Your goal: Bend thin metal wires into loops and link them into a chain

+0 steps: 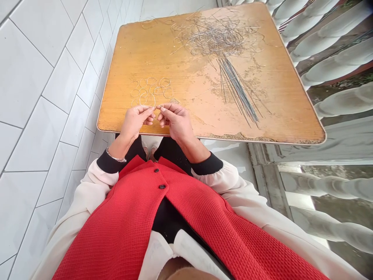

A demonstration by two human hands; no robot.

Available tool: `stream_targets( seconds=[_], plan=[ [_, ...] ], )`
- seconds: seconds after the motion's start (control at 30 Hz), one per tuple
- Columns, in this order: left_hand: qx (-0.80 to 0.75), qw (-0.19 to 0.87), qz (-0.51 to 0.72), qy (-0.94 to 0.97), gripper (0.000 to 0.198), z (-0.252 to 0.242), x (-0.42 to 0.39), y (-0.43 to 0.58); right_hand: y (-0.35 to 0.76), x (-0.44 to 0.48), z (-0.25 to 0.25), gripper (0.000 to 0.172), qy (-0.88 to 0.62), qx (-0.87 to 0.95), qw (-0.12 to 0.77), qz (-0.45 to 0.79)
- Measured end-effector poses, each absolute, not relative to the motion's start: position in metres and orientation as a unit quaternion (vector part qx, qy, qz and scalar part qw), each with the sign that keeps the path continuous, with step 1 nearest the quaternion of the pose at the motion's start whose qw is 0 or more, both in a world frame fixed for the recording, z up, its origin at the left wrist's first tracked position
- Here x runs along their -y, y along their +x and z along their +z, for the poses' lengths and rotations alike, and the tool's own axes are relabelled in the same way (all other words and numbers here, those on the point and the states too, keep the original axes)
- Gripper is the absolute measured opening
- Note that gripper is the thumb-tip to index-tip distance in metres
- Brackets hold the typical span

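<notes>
My left hand (pixel 134 122) and my right hand (pixel 175 120) meet at the front edge of a worn wooden tabletop (pixel 140 50). Their fingertips pinch what looks like a thin wire ring (pixel 146 99), though the fingers hide the exact join. Just beyond lies a cluster of linked wire rings (pixel 151 90), touching or nearly touching my left fingertips. Farther back sits a tangled heap of thin silvery wire (pixel 214 37). A bundle of straight dark wire rods (pixel 239 91) fans out below it, well to the right of my right hand.
White floor tiles (pixel 43 116) lie to the left of the table. Along the right side stands a white baluster railing (pixel 335 54). My red knitted vest (pixel 136 217) and cream sleeves are below the hands, and a metal bracelet (pixel 115 157) circles my left wrist.
</notes>
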State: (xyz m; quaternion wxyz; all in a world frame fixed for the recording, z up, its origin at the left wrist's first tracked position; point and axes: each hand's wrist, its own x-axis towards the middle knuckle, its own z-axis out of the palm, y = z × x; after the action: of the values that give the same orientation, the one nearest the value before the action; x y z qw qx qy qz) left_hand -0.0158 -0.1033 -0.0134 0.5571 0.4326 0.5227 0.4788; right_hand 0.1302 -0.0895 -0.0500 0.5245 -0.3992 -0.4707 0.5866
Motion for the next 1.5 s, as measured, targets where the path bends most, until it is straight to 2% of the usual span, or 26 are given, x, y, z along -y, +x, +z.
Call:
stream_targets(
  seconds=[0.17, 0.33, 0.57, 0.77, 1.03, 1.13, 1.27, 1.5],
  plan=[
    [-0.517, 0.566, 0.484, 0.422, 0.016, -0.016, 0.103, -0.015, 0.129, 0.089, -0.051, 0.032, -0.404, 0.496, 0.523, 0.564],
    [-0.536, 0.488, 0.51, 0.464, 0.019, -0.025, 0.101, -0.014, 0.126, 0.088, -0.053, 0.034, -0.439, 0.524, 0.52, 0.513],
    [-0.549, 0.409, 0.527, 0.503, 0.019, -0.033, 0.098, -0.016, 0.123, 0.088, -0.056, 0.02, -0.434, 0.581, 0.536, 0.433],
    [-0.564, 0.389, 0.524, 0.506, 0.022, -0.032, 0.099, -0.017, 0.126, 0.084, -0.052, 0.018, -0.426, 0.59, 0.51, 0.459],
    [-0.562, 0.42, 0.512, 0.496, 0.023, -0.03, 0.097, -0.021, 0.132, 0.076, -0.054, 0.018, -0.403, 0.576, 0.467, 0.537],
    [-0.559, 0.463, 0.459, 0.512, 0.026, -0.02, 0.095, -0.029, 0.14, 0.074, -0.053, 0.024, -0.399, 0.556, 0.444, 0.579],
    [-0.533, 0.527, 0.378, 0.544, 0.025, -0.003, 0.091, -0.04, 0.15, 0.071, -0.047, 0.036, -0.409, 0.517, 0.471, 0.587],
    [-0.499, 0.578, 0.298, 0.572, 0.025, 0.003, 0.086, -0.042, 0.146, 0.061, -0.036, 0.031, -0.41, 0.55, 0.442, 0.577]
  ],
)
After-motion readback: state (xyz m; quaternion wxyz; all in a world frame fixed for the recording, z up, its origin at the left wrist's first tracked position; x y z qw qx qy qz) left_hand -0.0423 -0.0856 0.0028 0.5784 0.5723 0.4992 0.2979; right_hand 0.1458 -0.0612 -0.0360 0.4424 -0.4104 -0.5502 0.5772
